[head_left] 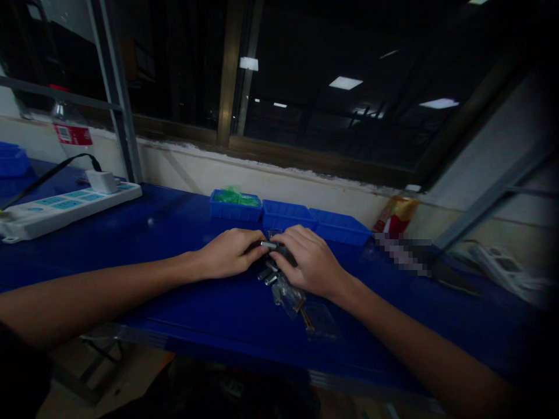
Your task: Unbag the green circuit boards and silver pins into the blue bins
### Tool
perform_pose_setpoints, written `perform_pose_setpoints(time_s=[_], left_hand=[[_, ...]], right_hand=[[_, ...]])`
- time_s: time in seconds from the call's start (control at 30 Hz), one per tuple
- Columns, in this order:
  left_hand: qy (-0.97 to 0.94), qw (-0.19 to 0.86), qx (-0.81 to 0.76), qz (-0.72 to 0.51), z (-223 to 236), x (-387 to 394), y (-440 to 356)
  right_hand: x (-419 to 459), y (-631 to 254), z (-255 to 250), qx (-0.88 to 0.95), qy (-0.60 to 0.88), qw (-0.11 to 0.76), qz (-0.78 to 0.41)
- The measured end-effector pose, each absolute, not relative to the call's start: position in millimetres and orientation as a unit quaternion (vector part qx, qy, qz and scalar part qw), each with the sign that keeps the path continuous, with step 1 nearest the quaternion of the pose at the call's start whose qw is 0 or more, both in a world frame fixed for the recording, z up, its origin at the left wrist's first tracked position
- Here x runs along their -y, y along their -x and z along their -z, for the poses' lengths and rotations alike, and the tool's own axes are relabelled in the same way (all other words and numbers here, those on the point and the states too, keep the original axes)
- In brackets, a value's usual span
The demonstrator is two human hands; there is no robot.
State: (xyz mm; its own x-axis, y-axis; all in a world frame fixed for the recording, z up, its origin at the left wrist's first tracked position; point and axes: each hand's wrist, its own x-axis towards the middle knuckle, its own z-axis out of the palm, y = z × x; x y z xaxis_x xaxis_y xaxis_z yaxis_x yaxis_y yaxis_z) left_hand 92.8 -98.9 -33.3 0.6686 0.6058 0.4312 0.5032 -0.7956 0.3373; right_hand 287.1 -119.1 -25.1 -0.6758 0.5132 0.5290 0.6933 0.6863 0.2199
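Note:
Over the blue table, a short silvery metal tube (268, 244) lies between my two hands. My left hand (231, 252) pinches its left end with thumb and fingertips. On the other side, the curled fingers and thumb of my right hand (308, 259) close around the right end. Something dark shows under the right palm, too shaded to name. Just below the hands are several similar metal tubes (271, 278), with clear plastic bags (323, 321) beside them. Thin brass-coloured pieces (307, 319) lie at the bags.
Three blue bins (288, 215) line the wall, the left one holding green plastic (236, 196). A white power strip (72, 203) with a plugged-in adapter and a red-labelled bottle (72, 134) stand left. A red-and-gold packet (396, 216) and a white device (502, 265) are right.

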Motion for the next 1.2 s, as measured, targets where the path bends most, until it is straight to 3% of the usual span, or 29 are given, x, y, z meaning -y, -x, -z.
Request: perform_pose_setpoints(time_s=[0.6, 1.2], left_hand=[[-0.903, 0.134, -0.306, -0.272, 35.4, 99.8, -93.3], [-0.906, 0.102, -0.317, -0.262, 34.6, 99.7, -93.4]], right_hand=[[119.8, -285.5, 23.5, 0.888, 0.345, 0.209, 0.222], [118.6, -286.9, 24.0, 0.890, 0.334, 0.237, 0.200]])
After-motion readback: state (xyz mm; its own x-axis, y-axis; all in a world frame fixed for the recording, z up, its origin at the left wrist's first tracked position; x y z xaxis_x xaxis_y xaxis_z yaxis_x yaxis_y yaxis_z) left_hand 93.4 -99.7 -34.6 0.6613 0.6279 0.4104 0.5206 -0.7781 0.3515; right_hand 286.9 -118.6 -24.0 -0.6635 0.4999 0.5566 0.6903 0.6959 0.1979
